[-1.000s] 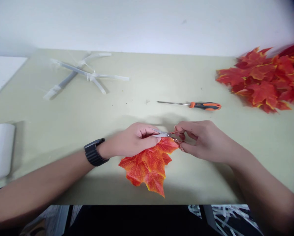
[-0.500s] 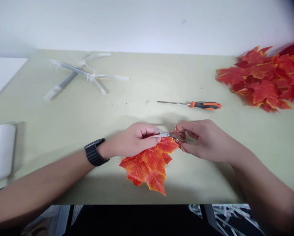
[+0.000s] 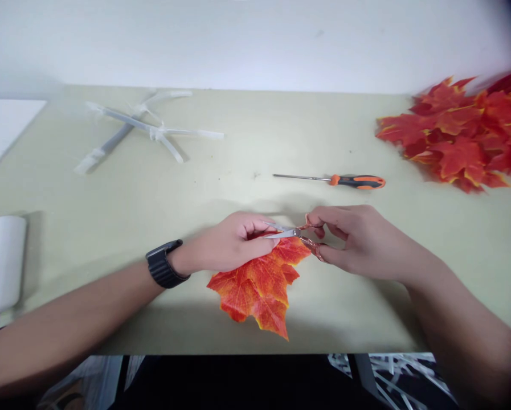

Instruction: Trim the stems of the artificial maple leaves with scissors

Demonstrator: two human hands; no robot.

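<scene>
Orange-red maple leaves with yellow edges hang below my left hand, pinched between its thumb and fingers near the front of the table. My right hand grips the rose-gold handles of small scissors. The scissor blades point left, parted a little, and lie by my left thumb tip and fingertips at the upper edge of the leaves. What lies between the blades is too small to make out.
A screwdriver lies behind my hands. Red maple leaves are heaped at the back right. Translucent tied strips rest at the back left, and a white object stands at the left edge.
My right hand and the scissors have shifted very slightly, with the handles a little closer together. My left hand and the leaves stay almost the same.
</scene>
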